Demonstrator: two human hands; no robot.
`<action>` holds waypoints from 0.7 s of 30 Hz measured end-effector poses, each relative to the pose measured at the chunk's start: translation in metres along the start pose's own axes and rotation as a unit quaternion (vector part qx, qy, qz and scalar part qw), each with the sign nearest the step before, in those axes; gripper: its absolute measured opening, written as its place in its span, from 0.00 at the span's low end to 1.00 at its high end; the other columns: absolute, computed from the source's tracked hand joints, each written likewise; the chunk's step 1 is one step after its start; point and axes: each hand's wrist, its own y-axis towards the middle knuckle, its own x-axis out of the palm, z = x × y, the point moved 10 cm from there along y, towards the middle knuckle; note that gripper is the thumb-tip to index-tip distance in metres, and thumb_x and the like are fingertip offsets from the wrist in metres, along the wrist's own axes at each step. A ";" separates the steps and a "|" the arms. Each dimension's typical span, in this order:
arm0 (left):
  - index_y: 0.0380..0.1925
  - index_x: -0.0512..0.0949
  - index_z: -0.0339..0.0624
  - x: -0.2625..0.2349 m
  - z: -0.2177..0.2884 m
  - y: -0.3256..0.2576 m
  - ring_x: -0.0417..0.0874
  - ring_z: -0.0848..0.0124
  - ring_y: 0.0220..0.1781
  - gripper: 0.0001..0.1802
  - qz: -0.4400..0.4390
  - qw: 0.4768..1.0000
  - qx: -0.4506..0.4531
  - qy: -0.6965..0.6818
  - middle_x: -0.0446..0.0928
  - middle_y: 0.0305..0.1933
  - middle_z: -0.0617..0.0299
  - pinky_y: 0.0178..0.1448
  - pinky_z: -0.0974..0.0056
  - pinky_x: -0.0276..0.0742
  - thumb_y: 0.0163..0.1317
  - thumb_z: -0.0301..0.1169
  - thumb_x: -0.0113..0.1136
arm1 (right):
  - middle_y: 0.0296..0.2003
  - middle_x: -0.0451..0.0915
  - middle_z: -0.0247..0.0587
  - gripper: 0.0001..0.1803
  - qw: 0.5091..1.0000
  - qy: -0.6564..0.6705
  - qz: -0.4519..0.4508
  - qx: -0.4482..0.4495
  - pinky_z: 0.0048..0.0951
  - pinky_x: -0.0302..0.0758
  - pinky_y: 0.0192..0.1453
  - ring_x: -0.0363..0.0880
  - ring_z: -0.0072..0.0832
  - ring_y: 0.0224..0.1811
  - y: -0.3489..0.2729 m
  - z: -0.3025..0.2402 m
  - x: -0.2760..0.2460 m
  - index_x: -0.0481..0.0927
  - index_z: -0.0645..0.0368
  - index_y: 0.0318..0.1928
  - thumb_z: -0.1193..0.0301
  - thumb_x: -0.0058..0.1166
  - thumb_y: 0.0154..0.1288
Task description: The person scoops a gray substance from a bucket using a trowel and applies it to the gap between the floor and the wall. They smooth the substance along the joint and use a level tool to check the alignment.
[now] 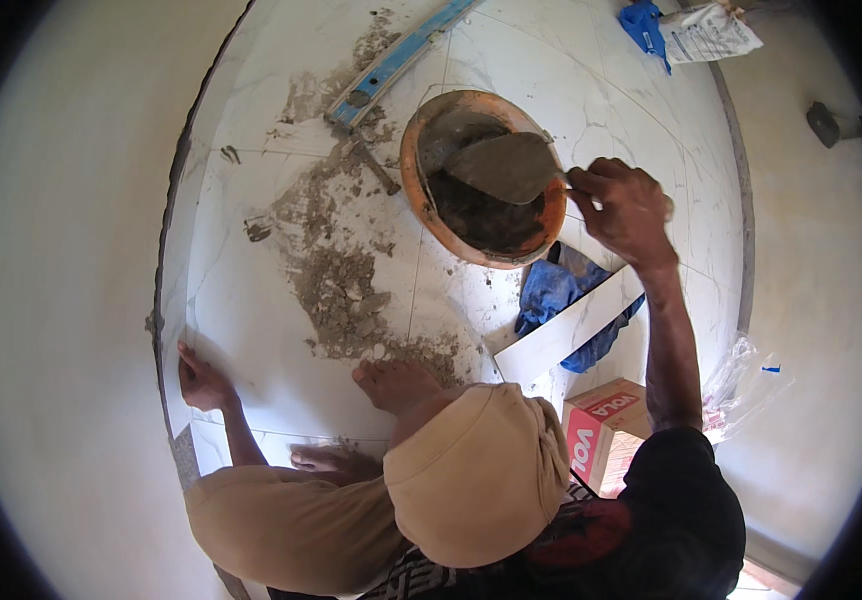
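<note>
My right hand [623, 212] is closed around the handle of a trowel [507, 166]. The trowel's broad grey blade lies over the mouth of a round orange-brown basin [438, 229], coated inside with wet grey mortar [486, 218]. Down at the left, my left hand [203, 380] touches the edge of the white tiled floor [281, 395] beside the wall, one digit stretched forward and the others partly hidden. Nothing shows in that hand. Crumbled mortar [341, 295] is strewn over the tiles between my left hand and the basin.
A blue spirit level [396, 65] and a small dirty tool [376, 168] lie beyond the crumbs. Right of the basin are a blue cloth [548, 290], a white tile strip [561, 330] and a red-and-brown carton [606, 415]. A white sack [711, 35] lies far right; clear plastic [741, 385] rests nearer.
</note>
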 end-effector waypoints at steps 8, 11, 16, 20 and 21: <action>0.43 0.89 0.44 -0.008 0.012 0.002 0.89 0.63 0.37 0.31 -0.010 0.999 0.014 0.044 0.89 0.40 0.60 0.40 0.58 0.83 0.70 0.61 0.55 | 0.29 0.78 0.30 0.10 0.999 -0.003 0.034 -0.036 0.36 0.75 0.39 0.79 0.30 0.34 0.006 -0.003 0.042 0.84 0.51 0.40 0.66 0.67 0.57; 0.43 0.89 0.42 -0.001 0.007 0.006 0.89 0.62 0.37 0.31 0.000 0.996 0.075 0.046 0.89 0.41 0.58 0.40 0.57 0.83 0.71 0.59 0.54 | 0.30 0.79 0.30 0.11 0.999 0.002 0.027 -0.035 0.36 0.75 0.40 0.79 0.30 0.35 0.004 -0.002 0.050 0.85 0.52 0.41 0.67 0.67 0.56; 0.43 0.88 0.40 -0.001 0.008 0.005 0.89 0.61 0.36 0.30 -0.011 0.996 0.069 0.054 0.89 0.39 0.56 0.40 0.57 0.83 0.71 0.58 0.55 | 0.33 0.81 0.31 0.12 0.999 0.045 0.023 -0.009 0.36 0.75 0.40 0.80 0.29 0.37 -0.003 -0.001 0.056 0.85 0.53 0.41 0.68 0.68 0.55; 0.42 0.88 0.39 -0.002 0.009 0.004 0.89 0.61 0.36 0.31 -0.022 0.997 0.054 0.054 0.89 0.37 0.55 0.40 0.57 0.83 0.71 0.58 0.56 | 0.35 0.82 0.31 0.12 0.997 0.070 0.019 -0.002 0.36 0.76 0.40 0.81 0.30 0.37 -0.006 -0.008 0.059 0.86 0.53 0.41 0.70 0.68 0.55; 0.41 0.88 0.39 0.000 0.005 0.004 0.88 0.61 0.36 0.31 -0.026 0.997 0.050 0.043 0.89 0.37 0.55 0.40 0.56 0.83 0.71 0.58 0.56 | 0.36 0.83 0.32 0.11 0.997 0.075 0.016 0.001 0.36 0.76 0.40 0.82 0.30 0.38 -0.007 -0.009 0.060 0.86 0.54 0.41 0.70 0.68 0.55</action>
